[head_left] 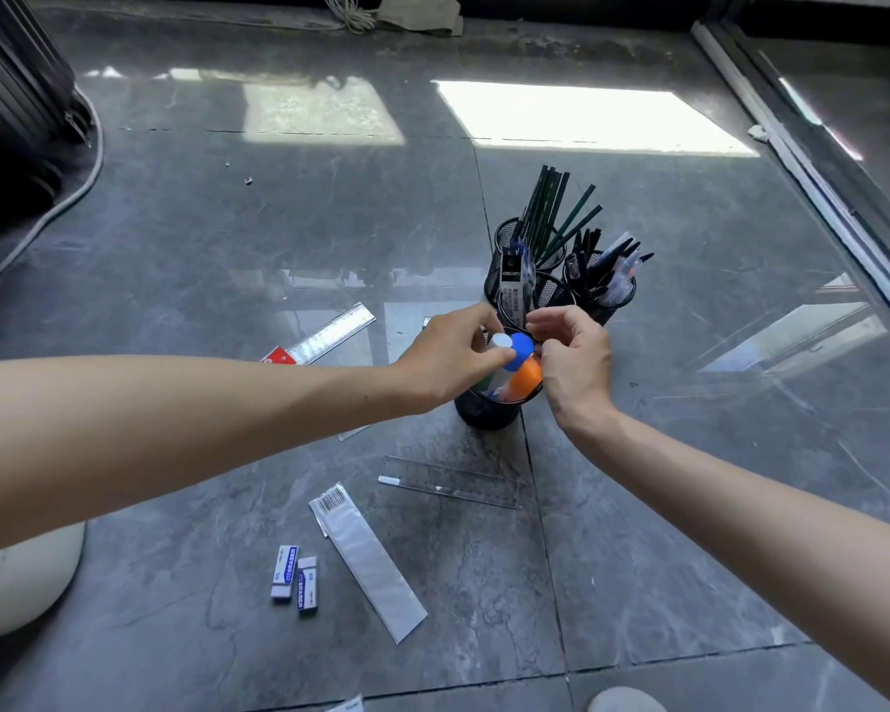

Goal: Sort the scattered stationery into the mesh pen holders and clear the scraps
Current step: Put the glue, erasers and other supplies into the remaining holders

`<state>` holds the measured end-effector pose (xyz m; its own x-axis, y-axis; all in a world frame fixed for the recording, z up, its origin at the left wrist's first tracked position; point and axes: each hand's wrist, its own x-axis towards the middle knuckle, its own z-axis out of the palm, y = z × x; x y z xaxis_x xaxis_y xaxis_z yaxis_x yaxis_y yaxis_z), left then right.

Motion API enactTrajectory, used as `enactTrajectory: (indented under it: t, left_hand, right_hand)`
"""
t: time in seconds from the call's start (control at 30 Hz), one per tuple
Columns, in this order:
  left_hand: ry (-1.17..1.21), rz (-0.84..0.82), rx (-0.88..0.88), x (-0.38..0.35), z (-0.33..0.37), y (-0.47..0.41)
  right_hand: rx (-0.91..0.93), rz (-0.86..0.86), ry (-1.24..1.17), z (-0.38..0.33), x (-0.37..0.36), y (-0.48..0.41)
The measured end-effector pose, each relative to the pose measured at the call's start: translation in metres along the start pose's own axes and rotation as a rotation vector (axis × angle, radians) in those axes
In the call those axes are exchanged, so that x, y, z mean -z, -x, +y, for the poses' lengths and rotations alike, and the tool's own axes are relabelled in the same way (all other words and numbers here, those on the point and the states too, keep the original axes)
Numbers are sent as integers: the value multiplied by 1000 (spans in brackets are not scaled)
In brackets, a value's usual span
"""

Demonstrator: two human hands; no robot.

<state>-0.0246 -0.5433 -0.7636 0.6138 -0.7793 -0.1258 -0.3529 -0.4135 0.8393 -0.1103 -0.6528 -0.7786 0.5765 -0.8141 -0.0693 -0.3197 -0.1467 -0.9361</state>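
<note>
Several black mesh pen holders stand on the grey floor. The nearest holder [484, 411] contains glue sticks with a white cap [501, 341], a blue cap [522, 345] and an orange cap [529, 376]. My left hand [445, 359] pinches the white-capped stick at its top. My right hand [574, 362] hovers over the same holder, fingers curled beside the blue cap; whether it grips anything is hidden. A farther holder [507, 233] carries dark green pencils [548, 208]; another [610, 305] has black pens. Two erasers [295, 578] lie near me.
A clear ruler [450, 481] and an empty plastic sleeve [368, 560] lie on the floor close to me. A packaged ruler [325, 335] lies left of the holders. A grey cable [81, 190] curves at the far left. A sliding door track [802, 172] runs along the right.
</note>
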Motion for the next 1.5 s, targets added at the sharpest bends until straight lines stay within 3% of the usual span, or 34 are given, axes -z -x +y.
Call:
enactTrajectory:
  t: [0.3, 0.4, 0.73, 0.93, 1.13, 1.3, 1.4, 1.5]
  left_hand:
    - [-376, -25, -219, 6, -8, -2]
    - [-522, -129, -261, 8, -19, 0]
    - [-408, 3, -120, 9, -30, -8]
    - [-409, 82, 72, 18, -46, -25]
    - [-575, 3, 202, 17, -70, -48]
    - [-705, -73, 75, 11, -87, -71]
    - [-823, -104, 6, 0, -95, -82]
    - [-920, -35, -42, -10, -99, -88]
  right_hand:
    - [5, -119, 13, -6, 5, 10]
    - [80, -178, 91, -3, 8, 11]
    - [246, -95, 310, 9, 7, 7]
    - [144, -85, 305, 12, 3, 2]
    - [143, 36, 196, 20, 0, -1]
    - [-45, 79, 86, 44, 2, -2]
    - [-111, 9, 164, 59, 6, 5]
    - [-144, -74, 236, 70, 7, 11]
